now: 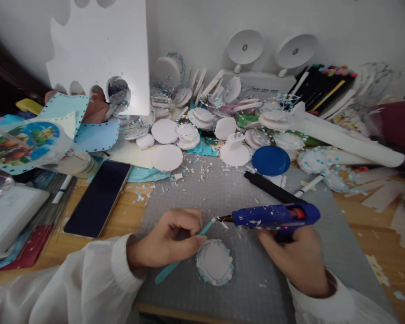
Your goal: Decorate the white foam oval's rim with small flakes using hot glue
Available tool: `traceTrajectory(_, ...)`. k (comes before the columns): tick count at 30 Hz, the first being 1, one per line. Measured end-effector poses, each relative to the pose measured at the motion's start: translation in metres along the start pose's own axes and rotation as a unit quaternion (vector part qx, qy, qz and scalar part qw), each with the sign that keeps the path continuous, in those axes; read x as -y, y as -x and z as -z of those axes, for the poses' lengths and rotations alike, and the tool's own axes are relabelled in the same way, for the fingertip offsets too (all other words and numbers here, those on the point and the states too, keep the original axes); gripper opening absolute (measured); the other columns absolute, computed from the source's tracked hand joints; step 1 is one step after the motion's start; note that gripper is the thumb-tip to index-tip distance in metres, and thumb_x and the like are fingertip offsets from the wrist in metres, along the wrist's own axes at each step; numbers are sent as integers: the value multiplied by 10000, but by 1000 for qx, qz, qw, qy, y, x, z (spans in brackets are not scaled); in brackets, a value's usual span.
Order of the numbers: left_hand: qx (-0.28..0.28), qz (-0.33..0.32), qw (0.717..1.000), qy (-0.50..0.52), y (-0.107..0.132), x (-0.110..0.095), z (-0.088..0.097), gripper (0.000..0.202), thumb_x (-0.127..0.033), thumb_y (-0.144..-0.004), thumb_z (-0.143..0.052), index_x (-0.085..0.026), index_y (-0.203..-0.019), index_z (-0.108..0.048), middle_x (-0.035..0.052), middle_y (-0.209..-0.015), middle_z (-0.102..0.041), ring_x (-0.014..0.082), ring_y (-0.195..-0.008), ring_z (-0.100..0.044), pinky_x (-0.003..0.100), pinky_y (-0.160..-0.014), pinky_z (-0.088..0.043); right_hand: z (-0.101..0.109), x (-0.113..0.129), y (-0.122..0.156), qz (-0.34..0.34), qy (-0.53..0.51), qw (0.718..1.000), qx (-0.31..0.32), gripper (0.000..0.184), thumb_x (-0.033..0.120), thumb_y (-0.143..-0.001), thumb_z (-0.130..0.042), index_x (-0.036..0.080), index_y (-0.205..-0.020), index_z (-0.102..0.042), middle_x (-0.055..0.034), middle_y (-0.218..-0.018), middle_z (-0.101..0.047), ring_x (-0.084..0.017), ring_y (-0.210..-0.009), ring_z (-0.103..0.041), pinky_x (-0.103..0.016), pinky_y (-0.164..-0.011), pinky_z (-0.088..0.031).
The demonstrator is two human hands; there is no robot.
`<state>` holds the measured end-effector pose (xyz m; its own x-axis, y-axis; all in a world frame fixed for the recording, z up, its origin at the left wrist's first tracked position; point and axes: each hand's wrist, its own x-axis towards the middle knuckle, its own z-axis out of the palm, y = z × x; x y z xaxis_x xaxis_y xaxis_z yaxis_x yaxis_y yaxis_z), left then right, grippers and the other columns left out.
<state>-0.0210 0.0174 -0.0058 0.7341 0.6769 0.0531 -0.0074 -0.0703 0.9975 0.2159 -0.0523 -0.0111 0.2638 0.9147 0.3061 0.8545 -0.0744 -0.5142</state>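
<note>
My left hand (170, 238) is closed in a pinch on a thin teal stick (175, 265), its upper end raised toward the nozzle of a glue gun. My right hand (299, 261) grips a blue hot glue gun (276, 217), speckled with white bits, pointing left. The nozzle tip almost meets the stick's end. Just below them a round white disc (215, 262) with a pale blue fringed edge lies flat on the grey cutting mat (202, 193). Both arms wear white sleeves.
A dark phone (97, 198) lies left of the mat on the wooden table. Several white foam discs (167, 157), a blue lid (271, 160), a black tool (272, 187), markers (324, 83) and a white foam sheet (101, 54) crowd the back. Blue card cut-outs (30, 139) lie at left.
</note>
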Motion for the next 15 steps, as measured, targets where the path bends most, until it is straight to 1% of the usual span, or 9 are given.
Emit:
traceTrajectory(3, 1, 6, 1000, -3, 0, 0, 0, 415, -215, -844, -545, -178, -516, -293, -19, -585, -348, 113, -581, -352, 280, -546, -269, -1, 0, -1, -16, -3, 1000, 6, 319, 361, -676, -558, 230, -395, -485, 4, -322, -486, -165, -292, -483, -271, -340, -345)
traceTrajectory(6, 1, 5, 1000, -2, -1, 0, 0, 407, -204, -843, -544, -176, -520, -298, -18, -590, -351, 112, -585, -356, 278, -550, -274, 0, 0, -1, -31, -2, 999, 7, 321, 374, -669, -553, 237, -392, -468, 5, -319, -475, -165, -295, -476, -275, -346, -338)
traceTrajectory(10, 5, 1, 1000, 2, -2, 0, 0, 403, -180, -837, -545, -174, -520, -296, -22, -591, -351, 110, -585, -354, 277, -551, -262, 1, 0, -1, -26, -12, 999, 20, 340, 374, -669, -554, 241, -377, -443, 6, -314, -468, -156, -289, -457, -272, -349, -325)
traceTrajectory(15, 5, 8, 1000, 10, -1, -2, 0, 410, -194, -841, -543, -177, -519, -291, -23, -591, -344, 111, -581, -348, 278, -548, -255, -1, 0, -2, -15, -1, 1000, 13, 324, 370, -678, -551, 247, -405, -428, 0, -332, -472, -175, -309, -478, -284, -376, -318)
